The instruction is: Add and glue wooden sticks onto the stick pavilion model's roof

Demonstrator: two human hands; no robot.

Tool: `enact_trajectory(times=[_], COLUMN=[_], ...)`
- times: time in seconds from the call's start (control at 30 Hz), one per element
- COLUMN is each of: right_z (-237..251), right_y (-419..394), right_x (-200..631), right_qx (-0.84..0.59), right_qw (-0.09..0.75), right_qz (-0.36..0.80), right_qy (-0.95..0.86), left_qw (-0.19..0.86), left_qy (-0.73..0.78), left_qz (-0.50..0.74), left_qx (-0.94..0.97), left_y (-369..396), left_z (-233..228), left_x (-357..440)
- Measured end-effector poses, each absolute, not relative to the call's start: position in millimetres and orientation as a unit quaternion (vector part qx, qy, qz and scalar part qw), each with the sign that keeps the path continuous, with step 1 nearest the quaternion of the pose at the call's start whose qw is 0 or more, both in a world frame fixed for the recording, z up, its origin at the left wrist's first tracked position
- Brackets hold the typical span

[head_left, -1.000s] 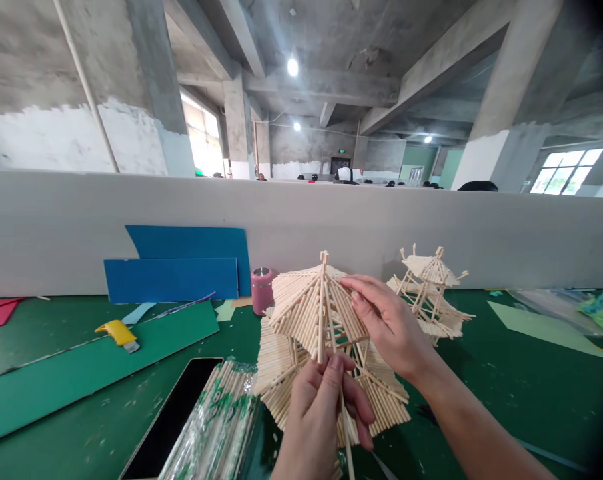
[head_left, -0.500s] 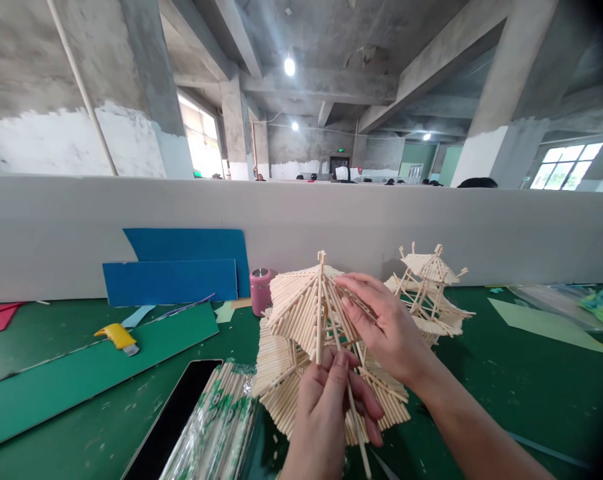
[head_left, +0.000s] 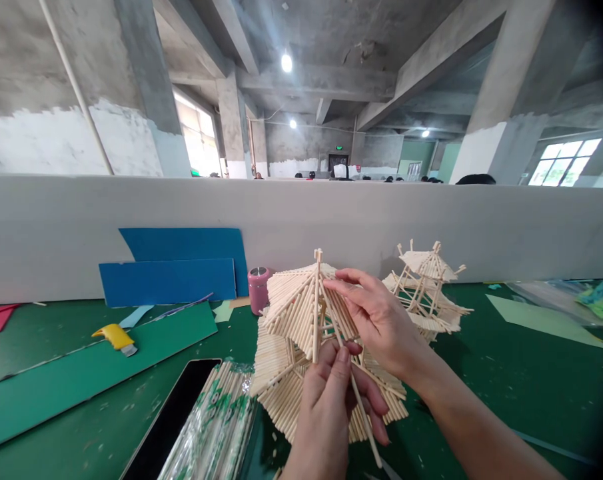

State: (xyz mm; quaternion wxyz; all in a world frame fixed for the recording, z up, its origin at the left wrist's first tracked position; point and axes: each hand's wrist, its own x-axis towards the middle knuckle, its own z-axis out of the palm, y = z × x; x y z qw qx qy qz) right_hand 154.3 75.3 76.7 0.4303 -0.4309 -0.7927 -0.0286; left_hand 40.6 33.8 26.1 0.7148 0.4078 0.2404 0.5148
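A pagoda model made of pale wooden sticks, with two tiers of slanted roof (head_left: 291, 303), stands in front of me. My left hand (head_left: 334, 393) is closed at the front of the upper roof, pinching a long thin wooden stick (head_left: 365, 420) between thumb and fingers. That stick slants from near the roof's peak down to the lower right, past the eave. Fingers outstretched, my right hand (head_left: 376, 313) touches the upper roof's right slope, its fingertips close to the stick's upper end. Part of that slope is hidden behind the hand.
A smaller stick pagoda (head_left: 431, 287) stands at the back right. Left of the model are a bag of sticks (head_left: 216, 420), a black tablet-like slab (head_left: 176, 413), a yellow utility knife (head_left: 116, 337), green board (head_left: 81, 380) and a pink flask (head_left: 258, 290). A grey partition (head_left: 331, 220) runs behind.
My right fingertips have shifted left and closer to the roof's peak. The stick's lower end has swung a little right and up, still in my left hand.
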Motion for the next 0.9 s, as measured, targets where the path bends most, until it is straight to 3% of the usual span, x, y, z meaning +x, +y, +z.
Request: enact_trajectory(times=[0.9], right_z=[84.9], right_y=[82.4], right_x=[156.2], right_qx=[-0.422], right_qw=[0.454], right_qz=[0.045], right_qy=[-0.784], left_qw=[0.719], left_qy=[0.257], left_qz=[0.509], left_qx=[0.396], left_y=[34.0], left_z=[27.4], left_x=[45.0])
